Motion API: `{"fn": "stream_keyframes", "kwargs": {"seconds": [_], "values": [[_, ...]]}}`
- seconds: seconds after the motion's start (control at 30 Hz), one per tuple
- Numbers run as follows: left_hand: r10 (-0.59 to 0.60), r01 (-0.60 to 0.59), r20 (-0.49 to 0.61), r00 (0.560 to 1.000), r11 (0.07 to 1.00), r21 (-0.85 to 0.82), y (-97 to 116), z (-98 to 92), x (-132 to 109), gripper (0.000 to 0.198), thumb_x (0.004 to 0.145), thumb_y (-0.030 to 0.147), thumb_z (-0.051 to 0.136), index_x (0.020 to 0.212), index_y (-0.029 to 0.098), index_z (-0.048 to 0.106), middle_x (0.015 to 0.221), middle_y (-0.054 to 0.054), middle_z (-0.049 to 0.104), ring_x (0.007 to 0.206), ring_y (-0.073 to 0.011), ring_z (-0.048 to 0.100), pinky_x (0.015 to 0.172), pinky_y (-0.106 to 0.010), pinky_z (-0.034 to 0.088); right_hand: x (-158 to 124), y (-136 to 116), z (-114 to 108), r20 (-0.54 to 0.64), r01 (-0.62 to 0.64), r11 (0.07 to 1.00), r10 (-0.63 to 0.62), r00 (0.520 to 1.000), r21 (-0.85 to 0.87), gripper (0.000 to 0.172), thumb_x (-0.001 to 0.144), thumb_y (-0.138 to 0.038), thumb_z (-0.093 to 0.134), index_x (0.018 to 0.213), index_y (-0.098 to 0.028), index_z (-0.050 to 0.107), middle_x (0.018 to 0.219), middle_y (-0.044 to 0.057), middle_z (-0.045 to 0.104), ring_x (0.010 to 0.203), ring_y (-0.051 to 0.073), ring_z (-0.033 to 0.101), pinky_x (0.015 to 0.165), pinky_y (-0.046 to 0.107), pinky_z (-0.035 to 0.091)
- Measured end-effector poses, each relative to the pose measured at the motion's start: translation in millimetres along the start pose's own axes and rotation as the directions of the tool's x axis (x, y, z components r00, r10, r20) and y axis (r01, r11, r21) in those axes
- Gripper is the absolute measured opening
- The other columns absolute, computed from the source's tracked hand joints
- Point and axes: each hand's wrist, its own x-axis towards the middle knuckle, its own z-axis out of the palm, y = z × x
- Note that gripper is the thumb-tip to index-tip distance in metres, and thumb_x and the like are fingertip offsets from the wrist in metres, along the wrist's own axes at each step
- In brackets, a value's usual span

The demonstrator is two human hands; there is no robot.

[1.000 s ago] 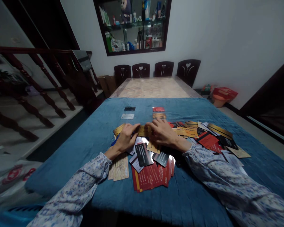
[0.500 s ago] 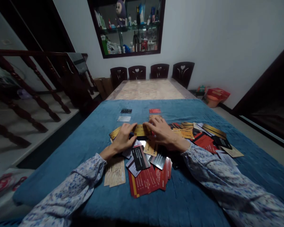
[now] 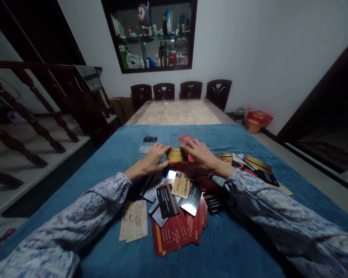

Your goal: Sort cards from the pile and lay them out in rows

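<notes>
The sleeves [image 3: 98, 210] are white with a small blue floral print, the cloth [image 3: 237, 247] plain blue. The held card [image 3: 176, 155] is gold with dark lettering; the VIP card [image 3: 181, 185] is yellow-gold with blue and dark print. The striped card [image 3: 167, 201] is black, with white text and a pinkish-brown band. The red cards [image 3: 173, 233] show pale lettering and, at one edge, a yellow strip. The beige cards [image 3: 137, 222] bear dark print. The table [image 3: 174, 112] is mottled cream with a greyer border. The chairs [image 3: 164, 95] are dark brown with heart-shaped cut-outs, the railing [image 3: 29, 66] dark reddish brown, the toy [image 3: 144, 18] purple, the tub [image 3: 253, 126] orange, the bag [image 3: 261, 117] red.
</notes>
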Motion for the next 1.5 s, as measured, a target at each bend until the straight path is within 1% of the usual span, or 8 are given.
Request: {"fn": "stream_keyframes", "kwargs": {"seconds": [0.17,0.4,0.53,0.67,0.8,0.97,1.27,1.5], "values": [[0.001,-0.002,0.002,1.0,0.999,0.036,-2,1.7,24,0.051,0.084,0.029,0.069,0.132,0.018,0.059,0.12,-0.013,0.06,0.112,-0.031,0.051,0.099,-0.05,0.045,5,22,-1,-0.008,-0.017,1.0,0.017,1.0,-0.021,0.05,0.086,-0.041,0.075,0.128,-0.019,0.061,0.122,0.017,0.062,0.107,0.03,0.049,0.076,0.034,0.039],[-0.009,0.009,0.006,1.0,0.998,0.058,-14,10.8,61,0.051,0.082,0.029,0.071,0.131,0.02,0.062,0.123,-0.013,0.06,0.116,-0.0317,0.051,0.095,-0.047,0.046,15,52,-4,0.035,-0.058,0.998,0.059,0.998,-0.03,0.048,0.086,-0.032,0.072,0.131,-0.018,0.06,0.128,0.017,0.062,0.11,0.031,0.05,0.075,0.035,0.041],[-0.031,0.029,0.054,0.998,0.998,0.053,-19,19.7,78,0.049,0.083,0.031,0.071,0.129,0.019,0.063,0.125,-0.014,0.061,0.117,-0.0321,0.052,0.095,-0.048,0.047,20,71,5,0.032,-0.051,0.999,0.051,0.998,0.01,0.041,0.087,-0.029,0.07,0.126,-0.017,0.064,0.122,0.017,0.065,0.107,0.03,0.053,0.079,0.037,0.043],[-0.06,0.056,0.099,0.993,0.997,0.049,-26,31.3,90,0.051,0.083,0.032,0.07,0.132,0.018,0.063,0.128,-0.015,0.062,0.118,-0.0332,0.053,0.097,-0.051,0.047,23,86,18,0.056,-0.027,0.998,0.023,0.998,0.065,0.026,0.087,-0.026,0.07,0.111,-0.017,0.069,0.115,0.014,0.066,0.103,0.027,0.057,0.084,0.035,0.044],[-0.064,0.057,0.135,0.989,0.997,0.056,-37,44.7,100,0.052,0.082,0.031,0.07,0.132,0.02,0.063,0.129,-0.013,0.063,0.119,-0.0323,0.056,0.099,-0.048,0.048,27,90,26,0.111,-0.061,0.992,0.049,0.993,0.109,0.016,0.086,-0.021,0.07,0.102,-0.017,0.07,0.111,0.013,0.068,0.101,0.024,0.061,0.086,0.033,0.045],[-0.043,0.044,0.187,0.981,0.999,0.003,-43,56.7,112,0.044,0.078,0.028,0.07,0.121,0.018,0.07,0.119,-0.011,0.069,0.109,-0.0282,0.064,0.096,-0.038,0.052,32,94,34,0.154,-0.094,0.991,0.078,0.985,0.1,0.017,0.085,-0.019,0.071,0.103,-0.017,0.072,0.11,0.012,0.071,0.098,0.023,0.065,0.083,0.029,0.047],[-0.042,0.047,0.242,0.969,0.999,-0.012,-45,67.5,116,0.029,0.077,0.024,0.068,0.104,0.015,0.075,0.104,-0.012,0.074,0.097,-0.0277,0.067,0.088,-0.036,0.053,37,92,43,0.228,-0.156,0.981,0.127,0.965,0.116,0.021,0.082,-0.016,0.072,0.103,-0.017,0.075,0.106,0.01,0.074,0.092,0.021,0.068,0.08,0.027,0.048],[-0.073,0.066,0.296,0.952,0.997,0.036,-44,69.1,118,0.025,0.079,0.025,0.067,0.101,0.014,0.073,0.102,-0.011,0.074,0.097,-0.0255,0.066,0.088,-0.033,0.052,38,90,44,0.263,-0.166,0.98,0.133,0.955,0.108,0.023,0.084,-0.015,0.068,0.106,-0.015,0.074,0.109,0.012,0.074,0.096,0.021,0.068,0.082,0.026,0.047]]}}
